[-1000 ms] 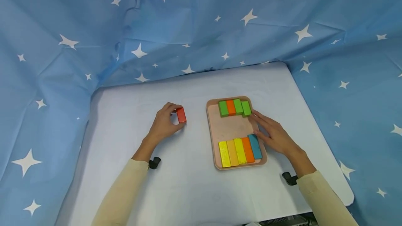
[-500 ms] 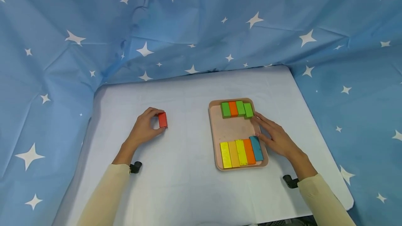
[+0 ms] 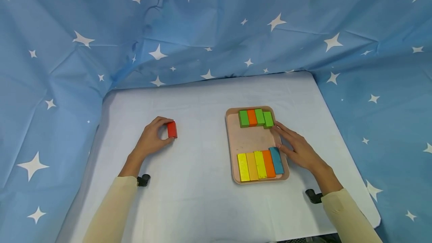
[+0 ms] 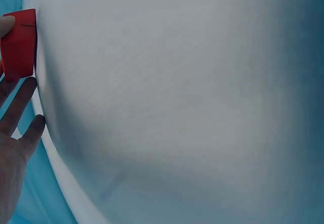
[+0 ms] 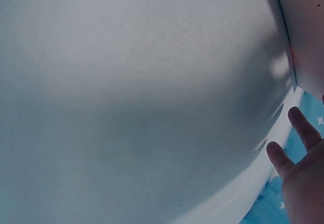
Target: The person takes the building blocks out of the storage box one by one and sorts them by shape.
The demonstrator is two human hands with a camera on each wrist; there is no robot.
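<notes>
On the left side of the table, my left hand [image 3: 152, 138] pinches a red block [image 3: 172, 129] between thumb and fingers. In the left wrist view the red block [image 4: 20, 44] sits close over the white surface, with two fingers spread below it. My right hand [image 3: 297, 147] lies along the right rim of a pale pink tray [image 3: 251, 138], fingers extended. The upper end of the tray holds a row of green blocks [image 3: 244, 118] and an orange block [image 3: 252, 117]. Along its lower end stand yellow blocks [image 3: 243, 167], an orange block [image 3: 269, 163] and a blue block [image 3: 276, 160].
A white cloth covers the table [image 3: 199, 183]. Blue curtain [image 3: 222, 21] with white stars hangs behind it and along both sides. A dark object [image 3: 307, 239] shows at the table's front edge.
The red block has moved left across the table in my left hand, away from the tray, with only a slight shift in the last half second. My right hand stays at the tray.
</notes>
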